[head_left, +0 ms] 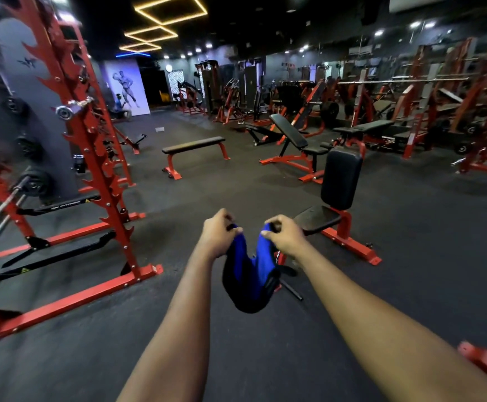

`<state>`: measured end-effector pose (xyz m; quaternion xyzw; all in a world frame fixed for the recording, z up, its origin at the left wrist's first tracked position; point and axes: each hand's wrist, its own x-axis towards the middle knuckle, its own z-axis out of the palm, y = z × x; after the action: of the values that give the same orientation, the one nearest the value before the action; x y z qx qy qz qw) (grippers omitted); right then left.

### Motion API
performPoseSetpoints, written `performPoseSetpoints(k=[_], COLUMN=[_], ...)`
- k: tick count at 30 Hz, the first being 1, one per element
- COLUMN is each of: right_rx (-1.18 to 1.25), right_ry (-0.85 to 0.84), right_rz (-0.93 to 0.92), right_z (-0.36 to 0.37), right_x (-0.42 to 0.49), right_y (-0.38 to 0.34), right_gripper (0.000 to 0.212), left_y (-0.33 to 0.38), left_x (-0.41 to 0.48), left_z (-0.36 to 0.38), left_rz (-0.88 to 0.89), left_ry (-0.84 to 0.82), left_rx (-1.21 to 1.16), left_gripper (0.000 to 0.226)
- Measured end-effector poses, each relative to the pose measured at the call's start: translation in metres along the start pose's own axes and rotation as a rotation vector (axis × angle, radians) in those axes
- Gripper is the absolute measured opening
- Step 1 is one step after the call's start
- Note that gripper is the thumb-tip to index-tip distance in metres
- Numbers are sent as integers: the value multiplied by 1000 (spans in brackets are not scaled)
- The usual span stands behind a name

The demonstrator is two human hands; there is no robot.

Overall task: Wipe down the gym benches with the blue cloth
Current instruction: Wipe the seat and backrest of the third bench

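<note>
Head view: left hand [217, 233] and right hand [284, 235] each pinched a top corner of the blue cloth [249, 274], fingers curled. Cloth sagged between them in mid-air, just in front of the upright seat bench [339, 181], not touching it.

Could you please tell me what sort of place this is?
Most likely a gym: a red rack with a barbell at left, a flat bench and an incline bench on the floor, weight machines behind.
</note>
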<state>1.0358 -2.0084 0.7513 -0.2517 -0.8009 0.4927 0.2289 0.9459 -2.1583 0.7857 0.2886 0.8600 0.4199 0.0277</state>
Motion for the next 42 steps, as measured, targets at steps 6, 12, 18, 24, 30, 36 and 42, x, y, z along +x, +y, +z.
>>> performPoseSetpoints(k=[6,12,18,24,30,36,42], right_rx=[269,93,129,190,-55,-61,-14], right_ry=[-103,-31,-139,-230,-472,-413,-392], right_rz=[44,-5,17,290,267,182,287], right_z=[25,5,-24,-87,-139,-161,-166], right_x=[-4,25,89,188,293,385,477], right_y=[-8,21,54,108,155,186,259], right_gripper=[15,29,33,23,28,23,27], left_y=[1,-19,-33,-10,34,17,-39], left_x=[8,43,109,209,303,379,470], left_z=[12,40,106,179,250,298,364], left_rz=[18,40,208,186,197,118,29], left_ry=[-137,-255,-482,-552,-512,-551,-561], left_rx=[-296,-293,36,259,374,479,409], left_gripper=[23,51,49,13,15,38,29])
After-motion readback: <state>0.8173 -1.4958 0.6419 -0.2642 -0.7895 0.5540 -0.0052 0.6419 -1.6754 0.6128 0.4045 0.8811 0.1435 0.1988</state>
